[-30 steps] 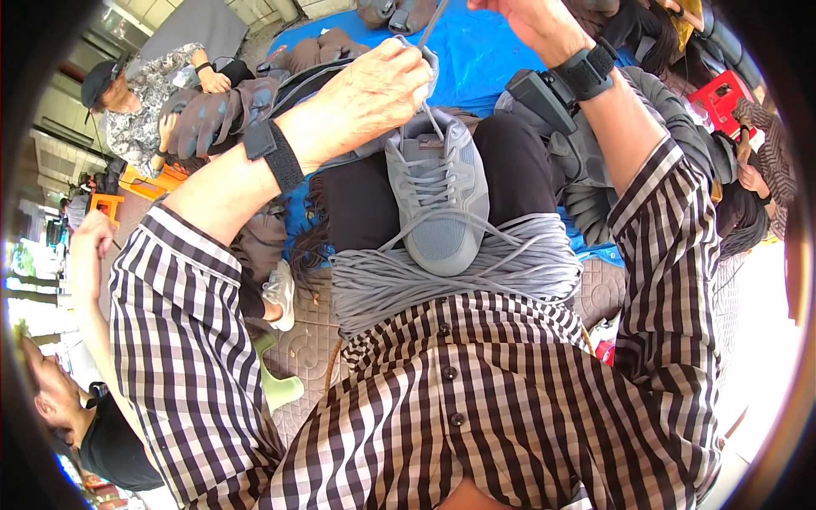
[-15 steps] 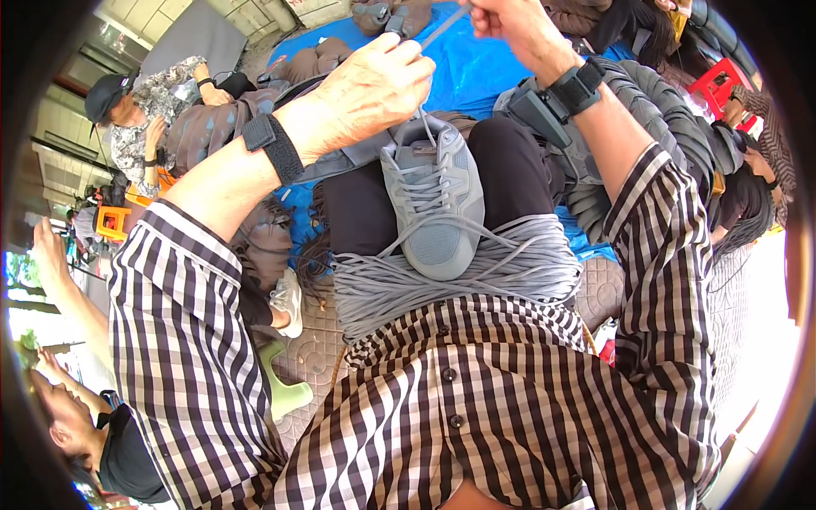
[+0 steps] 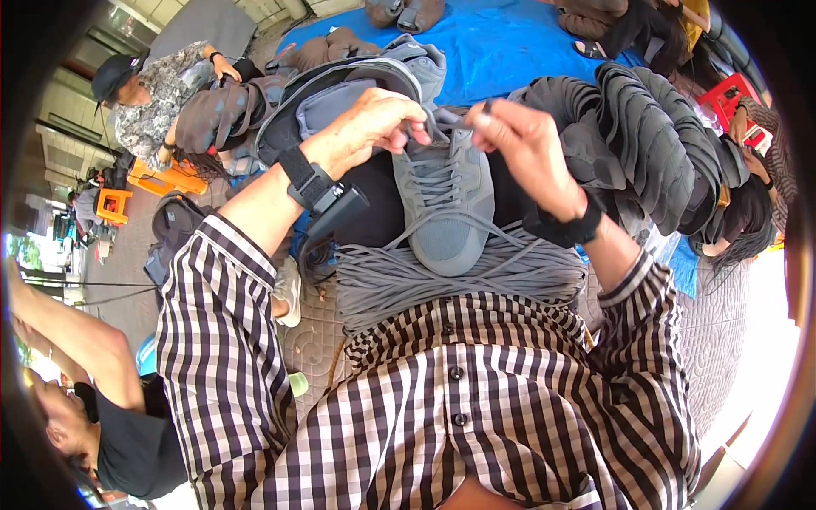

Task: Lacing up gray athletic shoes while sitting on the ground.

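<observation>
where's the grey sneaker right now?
Head view, slightly right of centre: the grey sneaker lies on the lap, toe over the grey lace bundle, collar end between the left hand and right hand.

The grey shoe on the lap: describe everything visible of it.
The grey shoe is a low, sneaker-like shoe with a rounded toe, a mesh-looking panel above it and smoother overlays. Grey laces criss-cross its front. It rests sole-down, toe toward the wearer, its front over a bundle of grey cords. The left hand and right hand are at its opening, partly hiding it; the right appears to pinch a lace strand. The sole underside is hidden.
</observation>
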`<state>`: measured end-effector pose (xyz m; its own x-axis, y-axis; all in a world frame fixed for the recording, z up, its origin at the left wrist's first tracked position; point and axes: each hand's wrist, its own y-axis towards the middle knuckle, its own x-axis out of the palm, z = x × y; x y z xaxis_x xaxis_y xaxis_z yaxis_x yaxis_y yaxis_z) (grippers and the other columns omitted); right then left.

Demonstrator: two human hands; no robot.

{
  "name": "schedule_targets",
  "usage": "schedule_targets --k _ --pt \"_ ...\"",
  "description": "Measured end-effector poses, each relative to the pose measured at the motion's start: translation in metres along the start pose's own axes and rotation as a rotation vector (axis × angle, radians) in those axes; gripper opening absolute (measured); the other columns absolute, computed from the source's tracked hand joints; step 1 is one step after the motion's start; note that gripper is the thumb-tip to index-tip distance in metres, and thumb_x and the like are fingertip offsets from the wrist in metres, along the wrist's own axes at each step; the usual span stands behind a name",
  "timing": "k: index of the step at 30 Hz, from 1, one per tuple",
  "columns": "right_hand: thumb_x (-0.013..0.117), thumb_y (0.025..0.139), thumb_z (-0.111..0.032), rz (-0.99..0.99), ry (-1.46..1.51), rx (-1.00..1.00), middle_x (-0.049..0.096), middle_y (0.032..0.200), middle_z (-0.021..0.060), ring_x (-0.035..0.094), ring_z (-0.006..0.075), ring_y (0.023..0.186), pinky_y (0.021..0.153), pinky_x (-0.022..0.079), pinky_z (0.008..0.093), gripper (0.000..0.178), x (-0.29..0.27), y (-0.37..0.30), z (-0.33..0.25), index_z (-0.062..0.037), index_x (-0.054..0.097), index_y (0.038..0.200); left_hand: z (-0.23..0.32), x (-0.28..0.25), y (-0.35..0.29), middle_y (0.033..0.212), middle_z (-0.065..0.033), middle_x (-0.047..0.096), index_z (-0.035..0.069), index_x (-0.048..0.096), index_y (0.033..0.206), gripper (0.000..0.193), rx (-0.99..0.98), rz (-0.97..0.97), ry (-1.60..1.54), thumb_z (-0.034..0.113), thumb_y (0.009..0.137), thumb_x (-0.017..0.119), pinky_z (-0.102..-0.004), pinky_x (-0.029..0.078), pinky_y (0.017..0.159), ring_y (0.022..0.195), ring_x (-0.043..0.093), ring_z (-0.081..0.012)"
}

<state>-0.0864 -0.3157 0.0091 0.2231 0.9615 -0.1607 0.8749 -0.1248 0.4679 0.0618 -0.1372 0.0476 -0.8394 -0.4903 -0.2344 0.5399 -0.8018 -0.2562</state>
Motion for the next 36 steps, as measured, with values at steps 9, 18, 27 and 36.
schedule_targets --k 9,18,27,36 --pt "0.060 0.069 -0.010 -0.189 -0.767 -0.644 0.054 0.078 0.0105 0.059 0.0265 0.073 0.064 0.050 0.0374 0.011 0.066 -0.015 -0.003 -0.0051 0.054 0.075 -0.013 0.009 -0.022 0.081 0.0014 0.059 0.004 0.062 0.088 0.009 0.118 -0.137 -0.246 0.013 0.085 0.063 -0.0193 0.045 0.070 0.075 0.055 -0.0053" --pt "0.063 0.076 -0.005 -0.205 -0.560 -0.540 0.062 0.079 0.0119 0.062 0.0326 0.074 0.065 0.050 0.0414 0.015 0.049 -0.001 0.003 -0.0052 0.060 0.090 -0.021 0.005 -0.012 0.082 0.0012 0.058 0.006 0.058 0.089 0.010 0.066 -0.094 -0.227 0.007 0.082 0.065 -0.0191 0.035 0.059 0.067 0.045 -0.0038" --pt "0.065 0.085 -0.003 -0.281 -0.039 0.058 0.064 0.096 0.0063 0.061 0.0126 0.089 0.081 0.049 0.0297 0.021 0.021 0.037 0.035 -0.0013 0.057 0.104 -0.022 0.006 -0.007 0.088 -0.0003 0.059 0.004 0.058 0.092 0.010 0.179 -0.078 -0.209 0.006 0.084 0.063 -0.0209 0.045 0.075 0.083 0.057 -0.0084" --pt "0.065 0.084 -0.005 -0.188 -0.086 0.005 0.058 0.077 0.0034 0.056 0.0097 0.073 0.067 0.048 0.0276 0.014 0.020 0.032 0.045 -0.0017 0.057 0.094 -0.039 0.021 0.005 0.088 -0.0041 0.057 -0.001 0.054 0.093 0.008 0.365 0.199 -0.172 -0.003 0.086 0.057 -0.0285 0.057 0.070 0.080 0.060 -0.0114"
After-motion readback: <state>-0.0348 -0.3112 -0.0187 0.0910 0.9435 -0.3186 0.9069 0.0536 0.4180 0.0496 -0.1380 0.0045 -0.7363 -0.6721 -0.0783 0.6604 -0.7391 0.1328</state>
